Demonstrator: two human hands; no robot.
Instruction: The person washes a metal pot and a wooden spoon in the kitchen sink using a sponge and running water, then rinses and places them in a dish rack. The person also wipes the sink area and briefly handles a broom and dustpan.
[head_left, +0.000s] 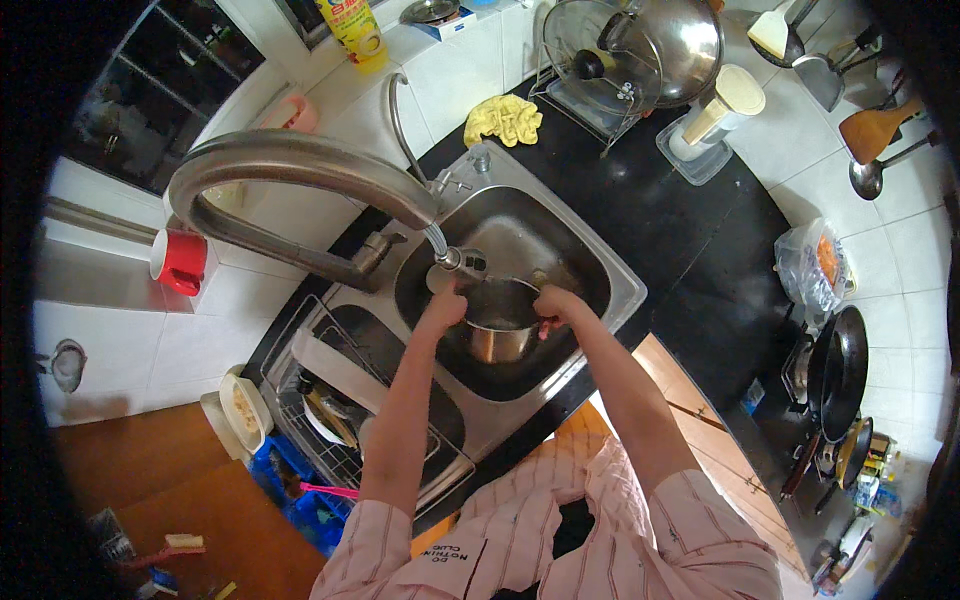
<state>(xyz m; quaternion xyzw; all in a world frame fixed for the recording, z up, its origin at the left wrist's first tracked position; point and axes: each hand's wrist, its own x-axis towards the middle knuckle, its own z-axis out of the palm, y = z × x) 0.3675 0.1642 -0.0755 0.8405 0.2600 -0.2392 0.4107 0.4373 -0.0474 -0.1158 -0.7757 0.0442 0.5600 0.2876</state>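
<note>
A stainless steel pot (498, 346) is inside the sink basin (577, 247), its opening facing up. My left hand (445, 309) is closed at the left side of its rim. At the opposite side, my right hand (559, 304) grips the rim, with fingertips showing below it. Both hands partly hide the pot's sides, so any handles cannot be made out. The pull-out spray head (466, 262) of the faucet (307, 161) hangs on its hose just above my left fingers. Whether those fingers touch it, I cannot tell.
Left of the basin, a wire dish rack (341, 457) holds dishes and a white board (337, 367). A yellow cloth (504, 120) lies behind the sink. On the black counter (697, 277) are a container (697, 150), a bagged item (814, 262) and a dark pan (838, 375).
</note>
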